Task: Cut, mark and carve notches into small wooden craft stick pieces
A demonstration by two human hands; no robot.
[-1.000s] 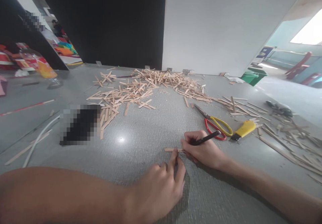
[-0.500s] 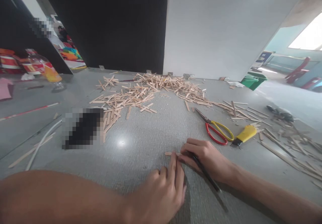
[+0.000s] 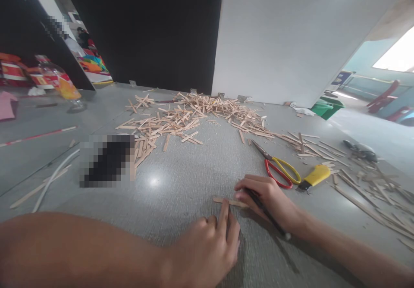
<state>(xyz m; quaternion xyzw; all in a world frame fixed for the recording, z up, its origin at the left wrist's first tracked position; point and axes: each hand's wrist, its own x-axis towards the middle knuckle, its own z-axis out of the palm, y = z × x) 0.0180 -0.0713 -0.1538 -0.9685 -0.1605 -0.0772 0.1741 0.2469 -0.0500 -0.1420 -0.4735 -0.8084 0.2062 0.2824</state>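
Note:
A flat wooden stick (image 3: 237, 203) lies on the grey table, crosswise in front of my hands. My left hand (image 3: 210, 247) presses its outstretched index fingertip on the stick's left part; the other fingers are bent and its thumb is hidden. At the stick's right end is my right hand (image 3: 263, 195), fingers closed around a slim dark pen-like tool (image 3: 271, 220) that slants back toward me. Its tip is hidden by the fingers. Beyond the right hand rest scissors (image 3: 280, 170) with one red and one yellow handle, and a yellow-and-black object (image 3: 314, 176).
A wide heap of wooden sticks (image 3: 181, 115) spreads across the table's back, before a black and white upright panel (image 3: 274, 42). A blurred-out dark thing (image 3: 108, 161) and a white cable (image 3: 53, 178) are left. Thin strips (image 3: 359, 197) lie right; a bottle (image 3: 61, 83) stands back left.
My right hand has drawn slightly away from my left fingertips, so more of the stick shows between them. The left index finger now stands apart from its neighbour. The view has shifted slightly.

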